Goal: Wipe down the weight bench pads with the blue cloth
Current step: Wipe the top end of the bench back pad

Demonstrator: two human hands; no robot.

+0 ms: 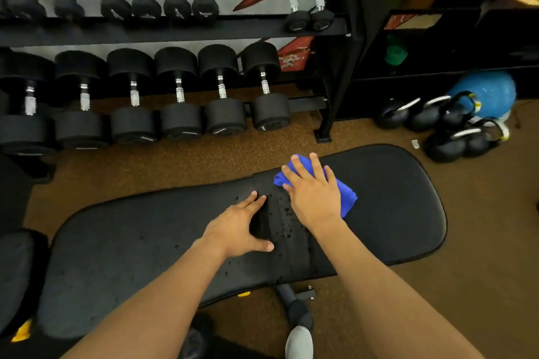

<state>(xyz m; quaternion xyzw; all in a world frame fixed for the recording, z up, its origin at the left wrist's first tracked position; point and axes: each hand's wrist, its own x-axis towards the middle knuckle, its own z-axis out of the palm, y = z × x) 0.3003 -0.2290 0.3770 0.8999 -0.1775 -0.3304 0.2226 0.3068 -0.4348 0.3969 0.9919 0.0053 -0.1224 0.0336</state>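
Observation:
A black weight bench lies across the view, with a long pad [131, 242] on the left and a wider pad [402, 198] on the right. Water droplets speckle the area around the gap between them. The folded blue cloth [347, 198] lies on the right pad near that gap. My right hand [313, 192] presses flat on the cloth with straight, spread fingers. My left hand [242, 227] rests on the long pad at the gap, fingers straight and thumb spread. Most of the cloth is hidden under my right hand.
A dumbbell rack [175, 29] with several black dumbbells stands just behind the bench. Several kettlebells [455, 131] and a blue ball [490, 90] sit on the floor at the right. The bench's leg and foot [294, 309] show below the pads. Black shelving [437, 46] stands at the back right.

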